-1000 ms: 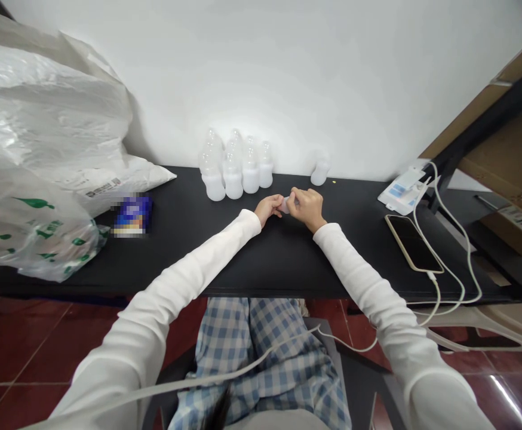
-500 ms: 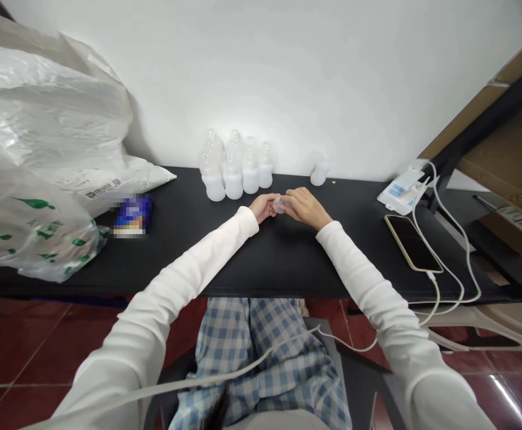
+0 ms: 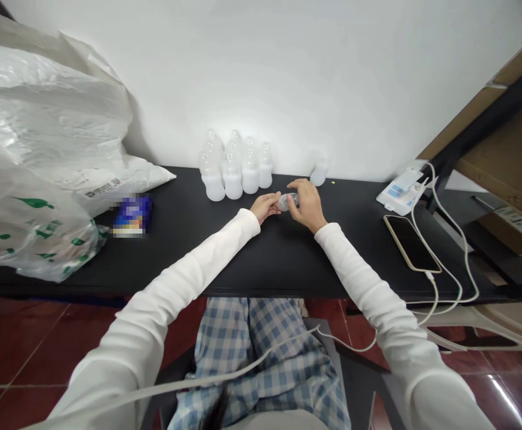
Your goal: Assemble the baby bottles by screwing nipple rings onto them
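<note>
Both my hands meet over the middle of the black table (image 3: 225, 251). Between them is a small clear plastic bottle (image 3: 286, 201), held sideways. My left hand (image 3: 265, 207) pinches its left end with curled fingers. My right hand (image 3: 306, 205) is wrapped round its right end, fingers closed over it. Just behind my hands, against the white wall, stands a cluster of several white bottles with clear caps (image 3: 235, 167). One more white bottle (image 3: 319, 172) stands alone to their right.
Big white plastic bags (image 3: 41, 149) fill the table's left end, with a blue packet (image 3: 131, 216) beside them. A phone (image 3: 411, 242) on a white cable (image 3: 449, 263) and a white-blue box (image 3: 399, 190) lie at the right. Wooden shelving (image 3: 503, 149) rises beyond.
My right hand has shifted its grip on the small bottle, turning over it and lifting slightly toward the wall. My left hand has stayed at the bottle's other end.
</note>
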### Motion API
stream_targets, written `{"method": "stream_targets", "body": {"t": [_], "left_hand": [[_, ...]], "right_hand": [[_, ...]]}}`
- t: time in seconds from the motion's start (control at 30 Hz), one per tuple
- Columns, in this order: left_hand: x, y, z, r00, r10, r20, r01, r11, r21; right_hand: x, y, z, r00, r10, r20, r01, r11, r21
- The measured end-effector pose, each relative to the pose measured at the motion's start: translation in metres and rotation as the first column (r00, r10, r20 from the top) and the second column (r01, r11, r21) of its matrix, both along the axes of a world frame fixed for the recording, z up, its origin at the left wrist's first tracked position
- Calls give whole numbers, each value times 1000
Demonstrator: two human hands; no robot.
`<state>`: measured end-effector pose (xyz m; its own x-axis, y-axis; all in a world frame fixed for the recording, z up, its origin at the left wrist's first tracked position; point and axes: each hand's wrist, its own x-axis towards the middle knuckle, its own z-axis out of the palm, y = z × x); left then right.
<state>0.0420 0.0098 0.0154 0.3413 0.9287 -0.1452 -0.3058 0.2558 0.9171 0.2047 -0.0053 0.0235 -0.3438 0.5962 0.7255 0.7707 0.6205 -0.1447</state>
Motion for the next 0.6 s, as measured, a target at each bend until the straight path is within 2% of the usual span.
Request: {"method": "stream_targets", "body": {"t": [0.1,0.17,0.3,0.4,0.5,0.6], "left_hand": [[0,-2,-1,1000,-6,-6,6,998,65],[0,-2,-2,1000,13,-11,-12,997,72],[0,-1,-1,997,75,-24,-74,996,47],[0,-1,1,996,87,-10,-87,995,39],[-2,0,3,994,108,2,-108,994,3],[-3,3,2,989,145,4,-145,988,-49]], "right_hand": [[1,3,-2,980,-198,28,200,967,-156],[2,5,-3,973,-228,38,230,937,-264],[4,5,-1,998,-58,-13,48,908,-415],[5,3,2,999,22,-42,-39,883,-468],[6,3,2,995,94,-16,-91,893,-441],[6,6,0,981,180,71,-146,930,-337]]}}
